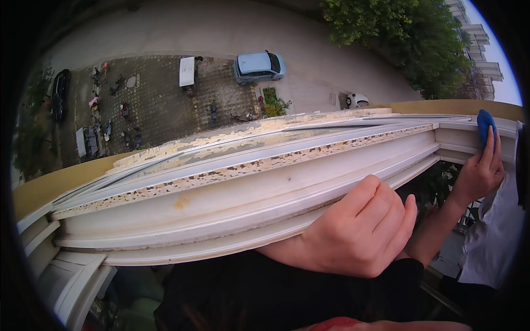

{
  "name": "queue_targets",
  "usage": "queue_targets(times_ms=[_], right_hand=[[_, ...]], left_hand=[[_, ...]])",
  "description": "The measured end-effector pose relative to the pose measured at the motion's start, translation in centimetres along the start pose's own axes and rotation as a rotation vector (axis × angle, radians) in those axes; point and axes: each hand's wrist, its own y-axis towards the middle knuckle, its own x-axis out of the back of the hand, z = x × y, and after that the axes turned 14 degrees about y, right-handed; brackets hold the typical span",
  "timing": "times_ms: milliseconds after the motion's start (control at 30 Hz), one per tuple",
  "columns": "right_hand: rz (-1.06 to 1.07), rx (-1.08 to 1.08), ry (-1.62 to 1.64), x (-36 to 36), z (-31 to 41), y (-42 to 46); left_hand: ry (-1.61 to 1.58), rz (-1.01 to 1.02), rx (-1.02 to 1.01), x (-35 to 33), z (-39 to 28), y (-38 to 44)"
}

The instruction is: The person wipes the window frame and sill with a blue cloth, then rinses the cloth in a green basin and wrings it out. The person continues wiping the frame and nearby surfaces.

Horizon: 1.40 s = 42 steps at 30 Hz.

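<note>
My left hand [360, 227] is curled at the inner edge of a white window frame [248, 198], back of the hand towards me. Its palm is hidden, so I cannot tell whether it grips anything. At the far right, my right hand [482, 171] presses a blue cloth or pad [486, 127] against the frame's side upright, fingers stretched along it. The sill's outer rail [265, 165] shows flaking brown spots, and an orange-brown stain [181, 202] marks the white channel inside it.
A white curtain or cloth [492, 240] hangs beside my right forearm. Bottom left is a white sash corner [80, 285]. Beyond the yellowish outer ledge [62, 182] lies a drop to a paved yard with a light blue car [256, 67], parked scooters and trees.
</note>
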Motion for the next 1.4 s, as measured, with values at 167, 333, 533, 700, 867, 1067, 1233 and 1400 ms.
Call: queue_targets(times_ms=[167, 333, 533, 700, 867, 1067, 1233, 1400], right_hand=[[0.125, 0.099, 0.135, -1.8, 3.0, -1.9], [-0.002, 0.022, 0.027, -0.1, -0.1, -0.3], [0.241, -0.495, 1.523, 1.7, 4.6, -3.3], [0.309, -1.191, 2.576, 2.6, 4.9, -4.7], [0.255, -1.270, 2.844, 6.5, 6.4, -6.8], [0.091, -1.494, 2.594, 11.6, 8.3, -7.9], [0.002, -1.406, 2.643, 13.5, 8.7, -9.7], [-0.128, -1.386, 2.664, 14.2, 8.6, -11.6]], left_hand=[[0.076, -0.020, 0.021, -0.6, -0.4, -0.1], [0.076, 0.001, 0.004, 0.2, -0.2, -0.2], [0.160, 0.017, -0.076, 0.3, 0.6, -0.2], [0.065, 0.058, -0.179, -0.5, 0.2, 0.8], [0.011, -0.037, -0.266, -0.4, 0.9, 0.7], [-0.295, -0.048, -0.296, -0.4, -0.5, 0.0], [-0.541, 0.087, -0.288, -1.4, -2.5, -1.2], [-0.644, 0.074, -0.212, -2.7, -3.5, -2.0]])
